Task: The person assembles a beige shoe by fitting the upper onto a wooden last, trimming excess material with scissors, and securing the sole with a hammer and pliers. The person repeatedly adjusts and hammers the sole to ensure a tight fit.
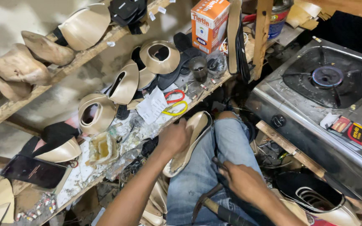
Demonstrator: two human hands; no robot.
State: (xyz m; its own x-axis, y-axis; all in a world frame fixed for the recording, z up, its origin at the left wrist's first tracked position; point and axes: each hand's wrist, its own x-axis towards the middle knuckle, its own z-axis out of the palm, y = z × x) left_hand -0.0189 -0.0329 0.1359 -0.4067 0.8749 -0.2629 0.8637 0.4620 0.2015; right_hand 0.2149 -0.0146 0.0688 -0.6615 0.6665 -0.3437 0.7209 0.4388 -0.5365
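Head view, left hand [173, 137] grip closed on beige shoe [189, 140], right hand [241, 180] clasping hammer [214, 206], glue-caked pot [102, 148] nearby

The left hand [173, 137] covers the middle of the beige shoe [189, 140], so the part under its fingers cannot be seen, and the heel end below the fingers is partly lost against the jeans [202, 167]. Whatever the fingers of the right hand [241, 180] pinch is too small and dark to tell, and the hammer [214, 207] just below those fingers is cut off by the bottom edge. Both forearms run out of the picture at the bottom.
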